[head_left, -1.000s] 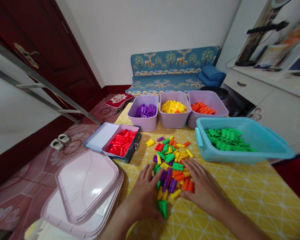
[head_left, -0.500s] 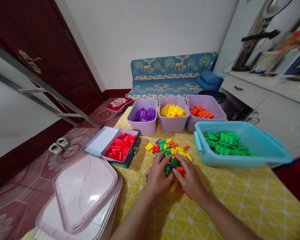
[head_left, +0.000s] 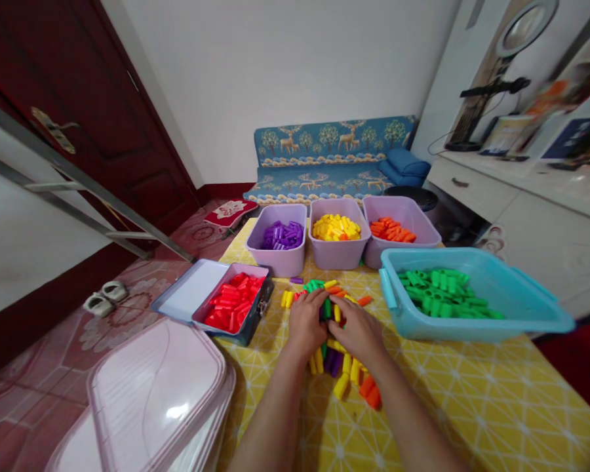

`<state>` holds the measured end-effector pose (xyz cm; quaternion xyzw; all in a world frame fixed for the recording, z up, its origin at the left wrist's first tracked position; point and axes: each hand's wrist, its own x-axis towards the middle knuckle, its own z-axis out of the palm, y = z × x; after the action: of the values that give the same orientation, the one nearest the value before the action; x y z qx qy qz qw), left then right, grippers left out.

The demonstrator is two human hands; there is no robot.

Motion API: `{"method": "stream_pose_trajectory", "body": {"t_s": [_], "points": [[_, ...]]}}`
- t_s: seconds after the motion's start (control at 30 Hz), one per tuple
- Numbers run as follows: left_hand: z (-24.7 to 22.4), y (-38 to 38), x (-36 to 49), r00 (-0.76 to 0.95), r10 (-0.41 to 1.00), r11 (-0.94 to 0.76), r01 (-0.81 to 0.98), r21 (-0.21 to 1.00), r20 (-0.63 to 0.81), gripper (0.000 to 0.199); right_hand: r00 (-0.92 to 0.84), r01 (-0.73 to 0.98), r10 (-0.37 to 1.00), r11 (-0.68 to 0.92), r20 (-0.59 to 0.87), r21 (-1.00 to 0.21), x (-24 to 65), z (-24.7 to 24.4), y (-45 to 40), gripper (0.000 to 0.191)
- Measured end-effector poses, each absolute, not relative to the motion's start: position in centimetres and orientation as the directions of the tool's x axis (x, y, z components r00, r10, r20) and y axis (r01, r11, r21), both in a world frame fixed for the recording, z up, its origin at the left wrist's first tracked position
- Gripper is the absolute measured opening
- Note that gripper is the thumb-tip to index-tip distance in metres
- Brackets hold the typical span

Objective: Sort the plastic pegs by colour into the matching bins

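Note:
On the table, a loose pile of short plastic tubes in mixed colours lies under my hands, with yellow tubes and orange tubes spread toward me. My left hand rests over the pile's left side, fingers stretched forward on the tubes. Over the right side is my right hand, its fingers also extended and angled toward the left one. Between the two hands some green tubes show. Neither hand visibly grips a piece, though the fingertips partly hide what lies beneath them.
Behind the pile stand lilac bins of purple tubes, yellow tubes and orange tubes. A blue tub of green tubes is at right. At left are an open case of red tubes and stacked clear lids.
My hands have pushed forward over the pile, and it has spread out; more yellow, purple and orange tubes now show near my wrists. The view has shifted slightly.

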<state>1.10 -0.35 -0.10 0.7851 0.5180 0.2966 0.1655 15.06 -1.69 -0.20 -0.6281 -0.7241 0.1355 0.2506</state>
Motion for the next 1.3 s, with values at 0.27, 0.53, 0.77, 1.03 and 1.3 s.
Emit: {"method": "stream_pose_trajectory", "body": {"t_s": [0.27, 0.53, 0.77, 1.03, 1.3], "points": [[-1.3, 0.1, 0.1, 0.182, 0.929, -0.364, 0.607, 0.707, 0.322, 0.052, 0.046, 0.758, 0.969, 0.126, 0.245, -0.640, 15.2, -0.8, -1.8, 0.039], [-0.9, -0.3, 0.2, 0.115, 0.931, -0.353, 0.513, 0.782, 0.345, 0.036, 0.188, 0.434, 0.931, 0.207, 0.313, -0.877, 16.4, -1.9, -1.2, 0.032], [-0.9, -0.3, 0.2, 0.199, 0.912, -0.405, 0.569, 0.716, 0.358, 0.024, 0.214, 0.160, 0.950, 0.194, 0.225, -0.968, 15.5, 0.4, -1.8, 0.031], [-1.2, -0.3, 0.3, 0.162, 0.928, -0.365, 0.571, 0.736, 0.334, 0.020, 0.504, -0.299, 0.853, 0.321, 0.137, -0.899, 16.8, 5.7, -3.1, 0.030], [-1.0, -0.4, 0.4, 0.040, 0.919, -0.366, 0.452, 0.813, 0.391, 0.022, 0.347, -0.412, 0.917, 0.338, 0.197, -0.846, 18.4, 6.7, -3.1, 0.031]]}}
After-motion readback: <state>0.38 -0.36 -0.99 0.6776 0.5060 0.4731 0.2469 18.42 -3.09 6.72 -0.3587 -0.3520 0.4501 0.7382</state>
